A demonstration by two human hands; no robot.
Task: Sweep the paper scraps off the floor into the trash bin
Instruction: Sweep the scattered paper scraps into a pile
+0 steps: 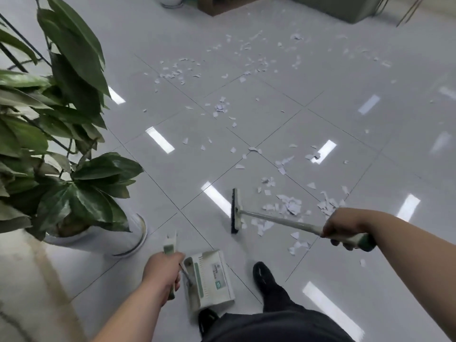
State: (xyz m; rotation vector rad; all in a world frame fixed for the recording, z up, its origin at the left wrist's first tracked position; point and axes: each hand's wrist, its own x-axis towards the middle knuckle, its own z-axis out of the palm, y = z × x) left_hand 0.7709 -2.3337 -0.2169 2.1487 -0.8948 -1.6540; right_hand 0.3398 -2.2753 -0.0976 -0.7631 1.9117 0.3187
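Legs: dark trousers and a black shoe (262,275) at the bottom edge, planted on glossy grey floor (370,267) tiles.
Left hand: the left hand (161,270) grips the upright handle of a dustpan, fingers curled tight around it.
Dustpan: the white and green dustpan (212,277) stands on the floor just beside the shoe, apart from any paper.
Right hand: the right hand (343,230) holds the green-tipped end of the broom handle, fingers wrapped under and knuckles up.
Broom: the broom (278,222) has a pale shaft that slants forward and left from that hand to the broom head (235,211), whose dark bristles rest on the tile.
Paper scraps, near: white torn paper scraps (288,206) lie in a loose cluster just right of the broom head, some under the shaft.
Handling: the scraps look thin and very light, likely to slide easily on shiny tile and lift in a fast stroke. Short, low strokes should suit them, with the broom held at its grip as now.
Plant: a potted plant (61,119) with broad green leaves stands at the left, well apart from the paper.
Paper scraps, far: the farther scraps (246,58) are strewn thinly across several tiles ahead.
Trash bin: I cannot pick out a trash bin among the cropped objects at the far edge.
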